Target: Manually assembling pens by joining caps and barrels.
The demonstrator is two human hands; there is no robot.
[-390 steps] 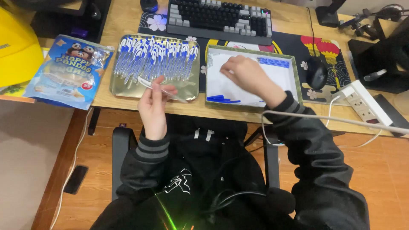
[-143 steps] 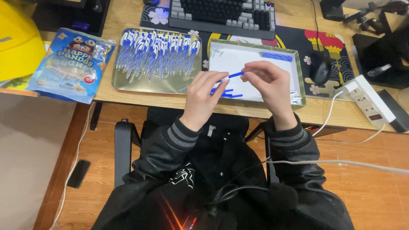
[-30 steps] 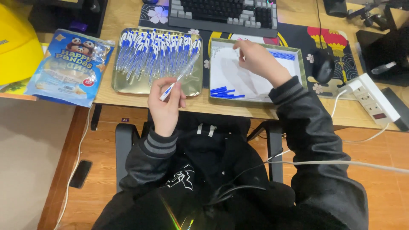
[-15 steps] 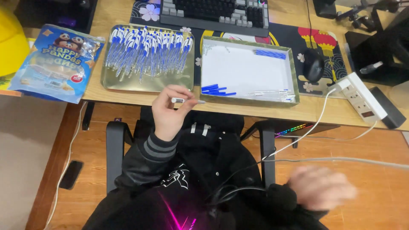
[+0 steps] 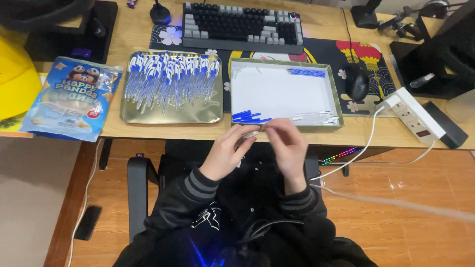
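Pen (image 5: 251, 134), a slim pale one, sits pinched between both hands just off the near edge of the wooden desk (image 5: 123, 131), above the person's lap. Left hand (image 5: 227, 153) curls its fingers closed around the pen's left part; right hand (image 5: 287, 146) meets it from the 3 o'clock side, thumb and fingertips closed on the other end. Most of the pen is hidden by the fingers, so its parts cannot be told.

At 12 o'clock from the hands lies a shallow tray with a white floor (image 5: 282, 89). A few loose blue pen pieces (image 5: 250, 117) rest in its near left corner, a small row of blue pieces (image 5: 307, 72) lies at its far right, and some clear pen barrels (image 5: 311, 117) line its near wall. At 10 o'clock from the hands a gold tray (image 5: 173, 114) carries a dense row of blue-and-white pens (image 5: 170, 76). Farther toward 9 o'clock a blue snack bag (image 5: 69, 104) lies on the desk, with a yellow helmet (image 5: 15, 79) beyond it. A dark keyboard (image 5: 242, 27) stands at 12 o'clock behind the trays, a black mouse (image 5: 355, 82) at 1 o'clock, and a white power strip (image 5: 410, 114) at 2 o'clock.
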